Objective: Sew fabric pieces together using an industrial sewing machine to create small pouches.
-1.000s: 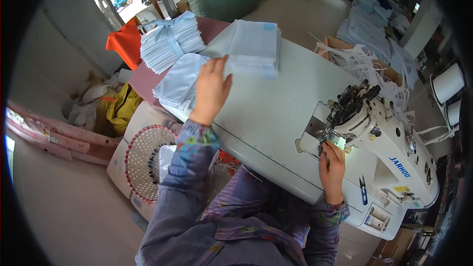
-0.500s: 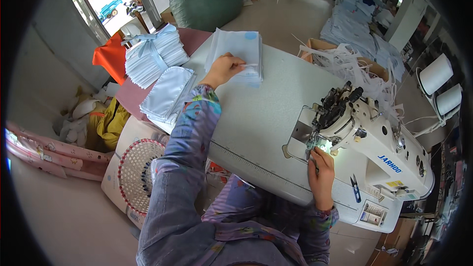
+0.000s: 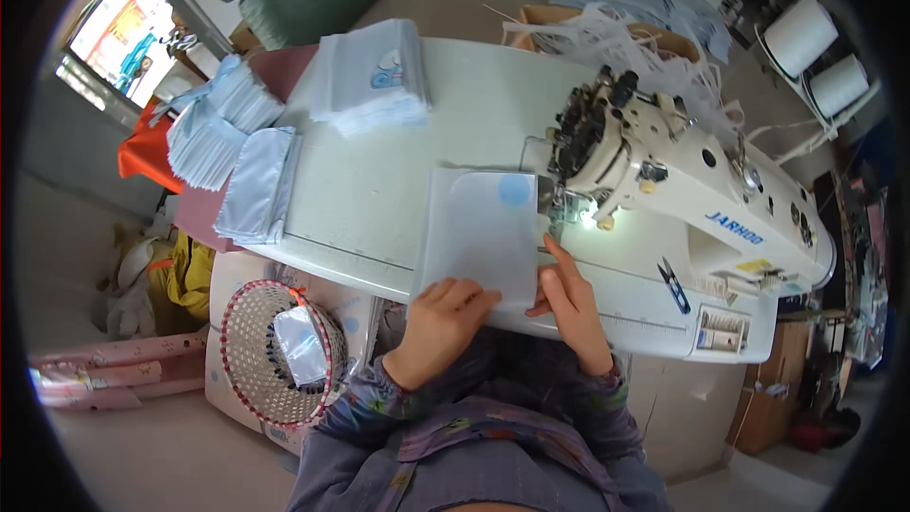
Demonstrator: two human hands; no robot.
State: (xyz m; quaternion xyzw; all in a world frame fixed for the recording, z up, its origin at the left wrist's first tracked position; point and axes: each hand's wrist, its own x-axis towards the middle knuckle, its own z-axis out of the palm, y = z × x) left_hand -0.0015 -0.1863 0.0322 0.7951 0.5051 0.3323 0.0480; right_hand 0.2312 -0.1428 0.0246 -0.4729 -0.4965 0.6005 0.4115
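Note:
A pale blue-white rectangular fabric piece (image 3: 481,228) lies on the sewing table (image 3: 370,166), with a light blue round patch at its far right corner. At its near edge my left hand (image 3: 445,322) is closed, thumb and fingers gripping the cloth. My right hand (image 3: 571,303) rests by the near right edge, its fingers stretched out and touching the cloth's side. Just beyond that hand stands the white sewing machine (image 3: 697,190), its lamp lit beside the needle area. A stack of similar fabric pieces (image 3: 374,76) sits farther back on the left.
Folded satiny pieces (image 3: 256,188) and tied white bundles (image 3: 213,128) lie at the left. Thread snips (image 3: 674,286) rest right of my right hand. A woven basket (image 3: 282,351) stands below the table's left edge. White strips (image 3: 626,43) spill from a box behind the machine.
My left hand has come back from the far stack toward me, and a fabric piece now lies before the machine. My right hand has shifted left to its edge. The view has turned.

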